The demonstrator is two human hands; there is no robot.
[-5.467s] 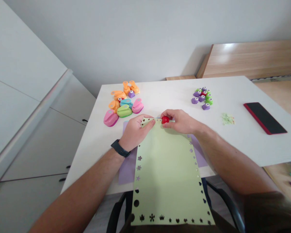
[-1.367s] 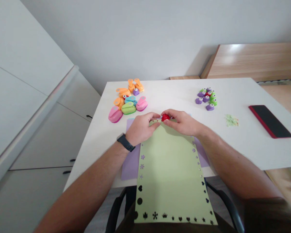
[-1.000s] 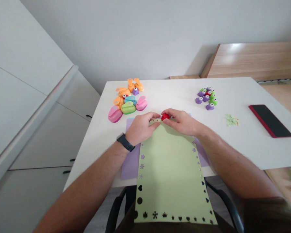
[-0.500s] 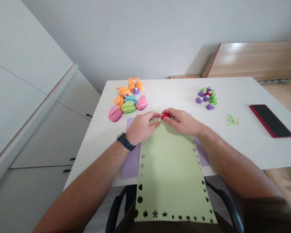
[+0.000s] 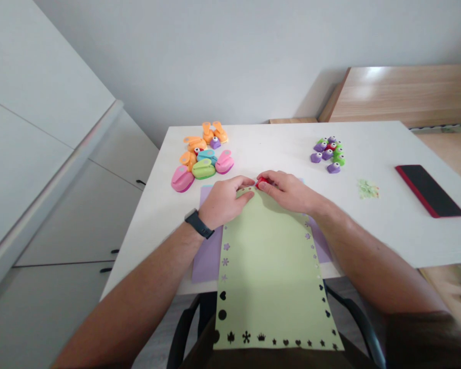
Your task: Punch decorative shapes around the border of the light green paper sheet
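A light green sheet of paper (image 5: 271, 271) with shaped holes along its edges lies over purple paper (image 5: 206, 259) and hangs past the table's front edge. My left hand (image 5: 226, 202) pinches its far edge, left of the middle, thumb on top. My right hand (image 5: 286, 190) is closed around a small red craft punch (image 5: 262, 182), which sits at the paper's far edge; the fingers partly hide it. Where the punch meets the paper is too small to make out clearly.
Larger lever punches (image 5: 203, 168) in orange, pink, green and blue stand at the left back. Several small purple, green and red punches (image 5: 328, 155) cluster at the right back. Near them lie paper scraps (image 5: 368, 188) and a black-and-red flat case (image 5: 430, 190) on the white table (image 5: 372, 230).
Both hands stay in nearly the same place on the paper. My right thumb and the red punch shift only very slightly.
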